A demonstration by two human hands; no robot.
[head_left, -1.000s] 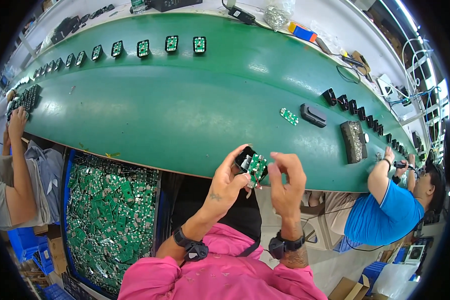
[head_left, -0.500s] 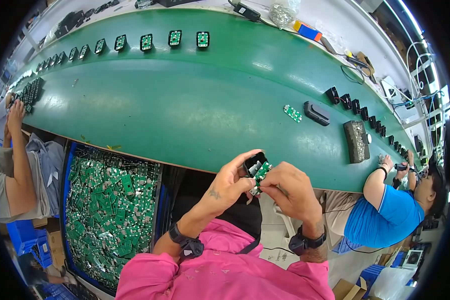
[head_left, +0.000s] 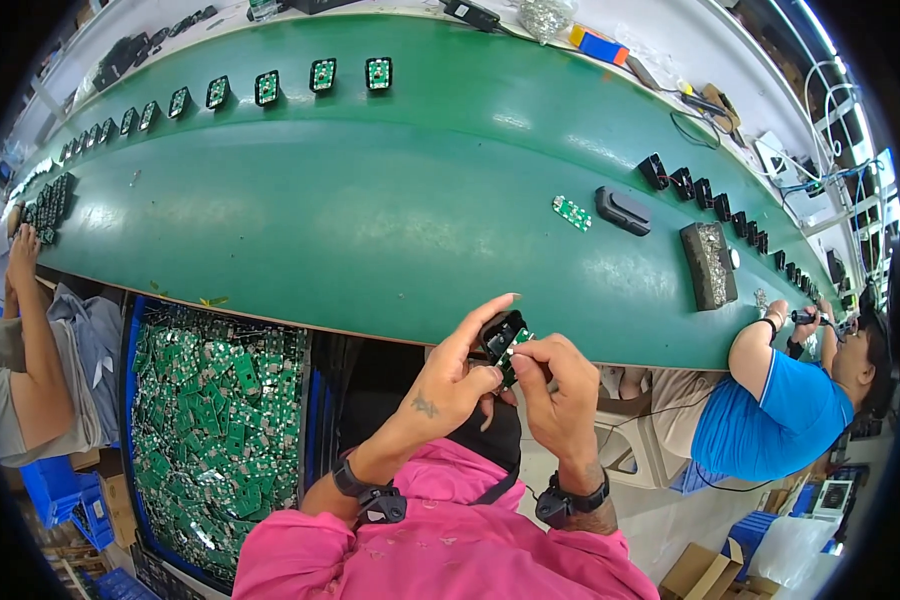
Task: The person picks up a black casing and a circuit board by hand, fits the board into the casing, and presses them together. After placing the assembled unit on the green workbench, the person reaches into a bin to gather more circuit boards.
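My left hand [head_left: 448, 385] is closed around a small black plastic housing [head_left: 503, 330], whose open side faces up. A green circuit board [head_left: 515, 362] sits tilted at the housing's near edge, partly hidden by fingers. My right hand [head_left: 560, 390] pinches that board between thumb and forefinger. Both hands are just off the front edge of the green table [head_left: 320, 220]. Farther right on the table lie a loose green circuit board [head_left: 572, 213] and a black oblong casing [head_left: 623, 210].
A blue-edged bin of many green circuit boards [head_left: 215, 430] stands left below the table. Housings with boards [head_left: 267, 88] line the far side; black housings [head_left: 703, 192] run down the right by a dark block [head_left: 708, 265]. Co-workers sit left and right [head_left: 770, 415].
My right hand has shifted left and turned more upright, bringing the board closer against the housing. The view has turned slightly, so table items appear farther left.
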